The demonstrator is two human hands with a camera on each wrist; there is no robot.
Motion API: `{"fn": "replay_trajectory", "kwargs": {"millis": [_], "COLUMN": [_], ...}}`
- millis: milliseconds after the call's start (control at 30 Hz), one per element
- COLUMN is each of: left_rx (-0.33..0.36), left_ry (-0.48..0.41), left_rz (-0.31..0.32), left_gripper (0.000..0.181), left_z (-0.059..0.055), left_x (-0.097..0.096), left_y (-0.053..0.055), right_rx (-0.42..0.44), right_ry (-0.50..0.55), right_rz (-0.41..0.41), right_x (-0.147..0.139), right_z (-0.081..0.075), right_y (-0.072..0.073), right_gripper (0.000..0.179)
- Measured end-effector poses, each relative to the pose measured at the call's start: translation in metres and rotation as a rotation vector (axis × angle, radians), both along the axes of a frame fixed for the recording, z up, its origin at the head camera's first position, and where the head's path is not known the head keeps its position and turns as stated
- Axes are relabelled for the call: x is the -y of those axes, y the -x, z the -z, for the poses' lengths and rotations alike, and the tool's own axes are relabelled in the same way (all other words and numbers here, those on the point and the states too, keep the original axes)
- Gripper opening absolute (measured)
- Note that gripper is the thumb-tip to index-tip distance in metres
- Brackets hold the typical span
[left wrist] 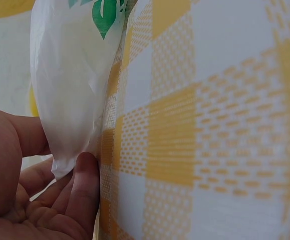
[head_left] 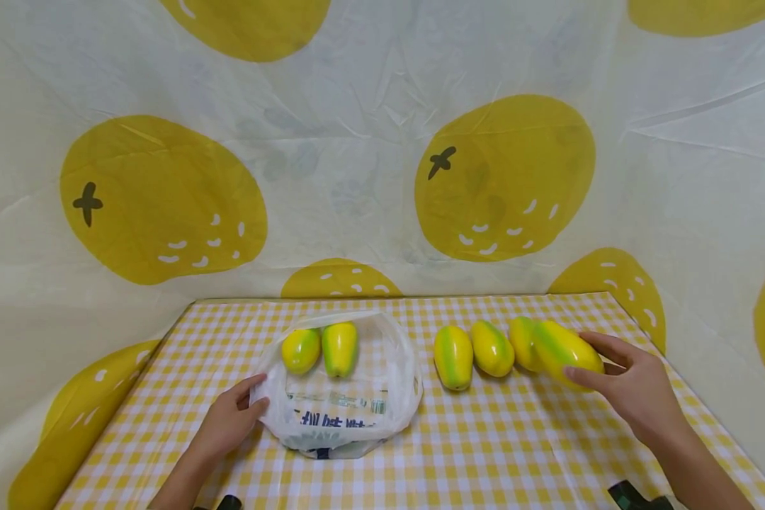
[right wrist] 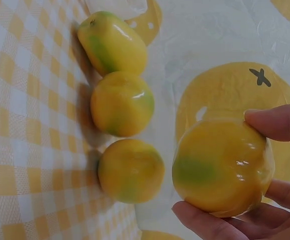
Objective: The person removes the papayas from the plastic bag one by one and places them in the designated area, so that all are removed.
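Note:
My left hand (head_left: 229, 416) pinches the left rim of a white translucent plastic bag (head_left: 403, 361) lying with its mouth spread; the left wrist view shows the bag's edge between thumb and fingers (left wrist: 84, 185). Inside the bag are two glossy yellow-and-green papayas (head_left: 301, 352) (head_left: 341, 348). In my right hand (head_left: 640, 389), thumb and fingers grip another papaya (head_left: 564, 354), raised off the cloth at the right. Beside it, three papayas (head_left: 453, 358) (head_left: 491, 348) (head_left: 520, 343) stand in a row, the rightmost partly hidden behind the held one in the head view.
A yellow-and-white checked cloth (head_left: 484, 453) covers the table. Behind it hangs a pale curtain (head_left: 344, 212) printed with large yellow fruit. Dark objects (head_left: 634, 496) poke in along the bottom edge of the head view.

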State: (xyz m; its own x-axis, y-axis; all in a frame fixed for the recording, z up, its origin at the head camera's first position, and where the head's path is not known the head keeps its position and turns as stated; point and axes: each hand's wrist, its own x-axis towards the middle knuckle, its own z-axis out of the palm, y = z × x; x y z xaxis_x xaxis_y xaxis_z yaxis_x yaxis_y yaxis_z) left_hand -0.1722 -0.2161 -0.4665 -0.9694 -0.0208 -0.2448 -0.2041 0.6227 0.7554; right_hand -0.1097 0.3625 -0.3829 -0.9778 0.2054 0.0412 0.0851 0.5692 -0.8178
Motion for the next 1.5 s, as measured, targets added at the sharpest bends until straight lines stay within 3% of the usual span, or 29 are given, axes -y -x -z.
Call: {"fn": "replay_trajectory", "kwargs": {"millis": [700, 1067, 1500], "left_rx": [-0.011, -0.003, -0.015], "left_ry": [0.006, 0.006, -0.004], "left_rz": [-0.004, -0.013, -0.003], "left_gripper": [0.058, 0.058, 0.058], "left_z": [0.000, 0.000, 0.001], "left_x": [-0.001, -0.002, -0.001], "left_y": [-0.001, 0.000, -0.002], "right_rx": [-0.008, 0.049, 0.108], "right_ry": [-0.006, 0.028, 0.049], "right_rz": [0.045, 0.066, 0.057], "right_x": [-0.011, -0.009, -0.008], "right_z": [0.011, 0.012, 0.019], "right_y": [-0.015, -0.023, -0.024], "right_gripper": [0.071, 0.066, 0.076]}}
